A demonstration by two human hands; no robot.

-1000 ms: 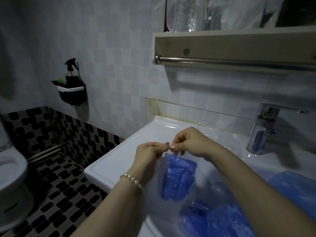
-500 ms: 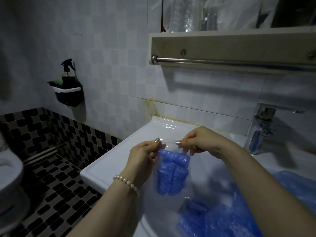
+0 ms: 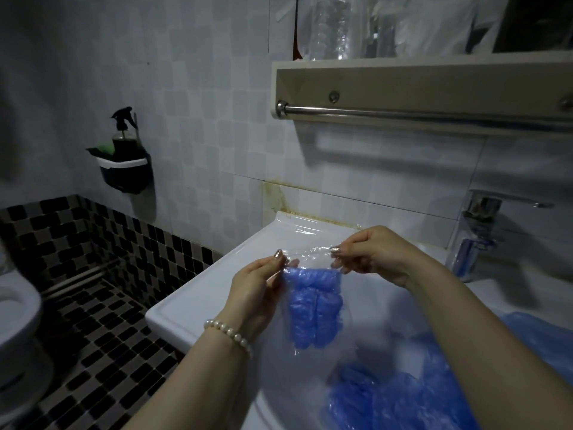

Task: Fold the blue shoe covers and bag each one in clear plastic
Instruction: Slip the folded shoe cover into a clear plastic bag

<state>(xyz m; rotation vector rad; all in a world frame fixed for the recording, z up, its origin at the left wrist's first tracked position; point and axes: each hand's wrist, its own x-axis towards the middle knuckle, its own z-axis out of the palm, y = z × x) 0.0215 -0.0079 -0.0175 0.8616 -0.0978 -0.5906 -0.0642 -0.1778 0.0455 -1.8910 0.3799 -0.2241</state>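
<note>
Above the sink, left hand and right hand pinch opposite top corners of the clear bag; the folded shoe cover hangs between and below them, long axis vertical, nearer neither hand.

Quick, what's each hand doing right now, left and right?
Left hand: pinching the top left edge of the clear plastic bag holding the folded blue shoe cover.
Right hand: pinching the bag's top right edge.
</note>
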